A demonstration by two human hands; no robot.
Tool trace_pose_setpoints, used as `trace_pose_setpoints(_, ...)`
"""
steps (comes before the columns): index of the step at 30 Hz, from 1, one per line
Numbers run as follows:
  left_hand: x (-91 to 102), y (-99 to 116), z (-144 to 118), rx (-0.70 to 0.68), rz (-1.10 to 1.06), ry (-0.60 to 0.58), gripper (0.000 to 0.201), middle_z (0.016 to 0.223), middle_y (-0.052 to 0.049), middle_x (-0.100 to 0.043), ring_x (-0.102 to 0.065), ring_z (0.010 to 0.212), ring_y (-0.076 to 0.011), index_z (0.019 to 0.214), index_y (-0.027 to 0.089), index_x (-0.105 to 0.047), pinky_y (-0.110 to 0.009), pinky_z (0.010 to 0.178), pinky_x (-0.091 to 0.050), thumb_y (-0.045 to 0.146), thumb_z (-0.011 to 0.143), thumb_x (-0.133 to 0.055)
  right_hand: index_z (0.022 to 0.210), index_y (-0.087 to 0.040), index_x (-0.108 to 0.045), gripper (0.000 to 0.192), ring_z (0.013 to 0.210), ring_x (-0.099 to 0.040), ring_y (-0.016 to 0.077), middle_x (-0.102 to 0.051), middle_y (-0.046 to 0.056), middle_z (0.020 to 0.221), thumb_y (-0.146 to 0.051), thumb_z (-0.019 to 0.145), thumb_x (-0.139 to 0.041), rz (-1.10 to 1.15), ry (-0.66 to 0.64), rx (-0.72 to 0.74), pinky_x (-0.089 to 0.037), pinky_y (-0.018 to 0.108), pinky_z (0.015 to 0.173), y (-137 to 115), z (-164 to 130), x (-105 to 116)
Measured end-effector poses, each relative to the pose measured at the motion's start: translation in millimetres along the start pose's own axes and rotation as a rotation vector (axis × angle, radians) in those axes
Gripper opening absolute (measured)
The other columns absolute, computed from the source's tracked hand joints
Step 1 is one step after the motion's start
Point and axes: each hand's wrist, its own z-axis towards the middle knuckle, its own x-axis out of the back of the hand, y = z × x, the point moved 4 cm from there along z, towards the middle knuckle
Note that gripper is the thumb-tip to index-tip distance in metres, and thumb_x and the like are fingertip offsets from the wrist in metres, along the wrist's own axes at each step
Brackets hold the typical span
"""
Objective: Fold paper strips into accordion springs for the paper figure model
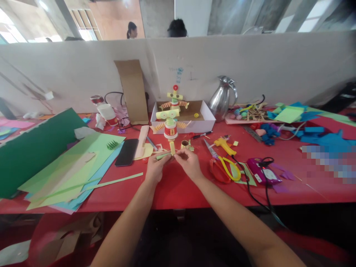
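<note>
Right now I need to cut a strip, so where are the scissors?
The scissors lie on the red table, just right of the right hand, between the yellow glue gun and the purple device.

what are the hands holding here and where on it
Both hands pinch a small rolled green paper piece: left hand at its left end, right hand at its right end, below the paper figure.

Red table [178,189], scissors [222,163], phone [127,152], green paper [69,163]

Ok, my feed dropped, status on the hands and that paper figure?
Left hand and right hand both pinching a green paper strip. Paper figure upright just beyond. Scissors lying right, clear.
</note>
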Motion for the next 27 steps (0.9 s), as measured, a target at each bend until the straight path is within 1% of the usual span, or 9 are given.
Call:
trace_pose_setpoints(6, 0.1, 1, 0, -0.013, 0.049, -0.024, 0.03, 0.077, -0.007, -0.075, -0.07, 0.071, -0.0185, 0.08, 0.012, -0.076, -0.035, 0.08, -0.058, 0.028, 0.057, -0.088, 0.078, -0.021, -0.061, 0.019, 0.072, -0.061, 0.0184, -0.064, 0.001, 0.075, -0.038, 0.076, -0.069, 0.106, 0.014, -0.097, -0.052, 0.032, 0.072, 6, 0, -2)
trace_pose_setpoints(8, 1.4, 0, 1, -0.02, 0.067, -0.024, 0.03, 0.077, -0.006, -0.075, -0.069, 0.071, -0.0171, 0.082, 0.013, -0.076, -0.032, 0.078, -0.057, 0.027, 0.058, -0.087, 0.079, -0.021, -0.06, 0.02, 0.073, -0.06, 0.0175, -0.063, 0.0, 0.076, -0.038, 0.075, -0.07, 0.163, 0.011, -0.112, -0.051, 0.031, 0.072, 9, 0, -4)
trace_pose_setpoints(12, 4.2, 2, 3, -0.101, 0.135, -0.016, 0.029, 0.082, -0.003, -0.074, -0.068, 0.073, -0.0146, 0.083, 0.015, -0.076, -0.027, 0.075, -0.054, 0.021, 0.057, -0.088, 0.083, -0.021, -0.058, 0.023, 0.073, -0.059, 0.0154, -0.06, -0.001, 0.078, -0.036, 0.073, -0.072, 0.272, 0.002, -0.141, -0.051, 0.03, 0.074, 12, 1, -9)
trace_pose_setpoints(15, 3.2, 2, 3, -0.112, 0.173, -0.064, 0.023, 0.081, -0.005, -0.075, -0.069, 0.077, -0.017, 0.083, 0.015, -0.075, -0.029, 0.076, -0.054, 0.024, 0.063, -0.084, 0.089, -0.021, -0.061, 0.027, 0.079, -0.061, 0.0165, -0.063, 0.0, 0.082, -0.035, 0.07, -0.075, 0.364, -0.004, -0.205, -0.052, 0.032, 0.079, 13, 0, -12)
trace_pose_setpoints(17, 2.5, 2, 3, -0.094, 0.187, -0.078, 0.023, 0.08, -0.006, -0.075, -0.069, 0.077, -0.0186, 0.082, 0.013, -0.074, -0.03, 0.077, -0.054, 0.027, 0.065, -0.083, 0.094, -0.021, -0.065, 0.031, 0.083, -0.063, 0.0184, -0.067, 0.001, 0.086, -0.036, 0.069, -0.076, 0.417, -0.042, -0.258, -0.051, 0.035, 0.084, 12, 0, -15)
trace_pose_setpoints(19, 3.1, 2, 3, -0.083, 0.187, -0.052, 0.028, 0.079, -0.006, -0.075, -0.069, 0.075, -0.0181, 0.085, 0.013, -0.072, -0.03, 0.075, -0.054, 0.028, 0.063, -0.084, 0.094, -0.02, -0.07, 0.03, 0.085, -0.065, 0.0204, -0.07, 0.003, 0.087, -0.037, 0.069, -0.075, 0.439, -0.107, -0.298, -0.05, 0.037, 0.087, 10, 0, -17)
trace_pose_setpoints(21, 3.3, 3, 3, -0.09, 0.181, -0.027, 0.037, 0.076, -0.003, -0.073, -0.068, 0.071, -0.0161, 0.089, 0.015, -0.067, -0.028, 0.072, -0.053, 0.026, 0.06, -0.086, 0.089, -0.02, -0.073, 0.027, 0.085, -0.066, 0.0215, -0.072, 0.003, 0.084, -0.039, 0.069, -0.075, 0.413, -0.133, -0.312, -0.048, 0.037, 0.087, 8, 0, -17)
trace_pose_setpoints(24, 2.1, 4, 2, -0.105, 0.189, -0.022, 0.049, 0.073, 0.002, -0.071, -0.066, 0.067, -0.0134, 0.092, 0.018, -0.056, -0.026, 0.069, -0.052, 0.022, 0.055, -0.088, 0.077, -0.02, -0.075, 0.024, 0.079, -0.064, 0.0213, -0.072, 0.002, 0.076, -0.041, 0.066, -0.079, 0.329, -0.085, -0.313, -0.048, 0.035, 0.081, 8, -1, -14)
trace_pose_setpoints(27, 0.2, 6, 1, -0.099, 0.2, -0.037, 0.053, 0.072, 0.003, -0.069, -0.065, 0.066, -0.0121, 0.092, 0.019, -0.051, -0.024, 0.068, -0.051, 0.022, 0.055, -0.088, 0.075, -0.021, -0.076, 0.024, 0.076, -0.062, 0.0197, -0.07, 0.001, 0.073, -0.04, 0.062, -0.082, 0.355, -0.072, -0.346, -0.046, 0.033, 0.079, 11, -1, -13)
